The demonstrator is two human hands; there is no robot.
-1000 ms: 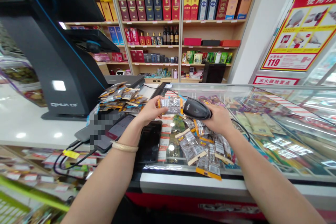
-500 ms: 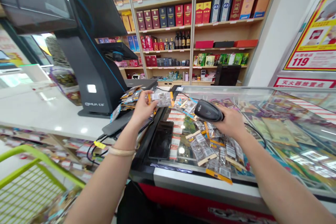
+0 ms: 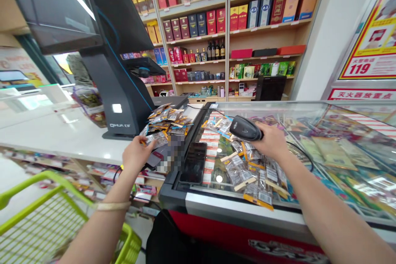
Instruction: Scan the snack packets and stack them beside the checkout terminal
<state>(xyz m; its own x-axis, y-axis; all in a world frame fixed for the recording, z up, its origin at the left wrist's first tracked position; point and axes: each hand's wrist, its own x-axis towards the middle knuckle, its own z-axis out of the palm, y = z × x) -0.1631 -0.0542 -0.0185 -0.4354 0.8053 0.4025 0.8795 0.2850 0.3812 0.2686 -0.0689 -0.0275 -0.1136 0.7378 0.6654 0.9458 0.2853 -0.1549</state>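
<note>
My left hand [image 3: 135, 154] is closed on a small clear snack packet with an orange edge [image 3: 156, 139], held low over the white counter, just in front of a heap of similar packets [image 3: 168, 117]. My right hand [image 3: 272, 140] grips a black barcode scanner [image 3: 246, 128] above the glass counter top, its head pointing left. Under and in front of the scanner lie several more packets [image 3: 247, 171] spread on the glass.
A black checkout terminal [image 3: 114, 78] stands at the back left on the white counter [image 3: 55, 136]. A dark phone [image 3: 194, 163] lies by the glass case's left edge. A green shopping basket [image 3: 40, 222] is at the lower left. Shelves of boxes and bottles [image 3: 229, 29] fill the back wall.
My left hand has carried its packet down and to the left, away from the scanner, toward the heap by the terminal. The right hand with the scanner has stayed about where it was.
</note>
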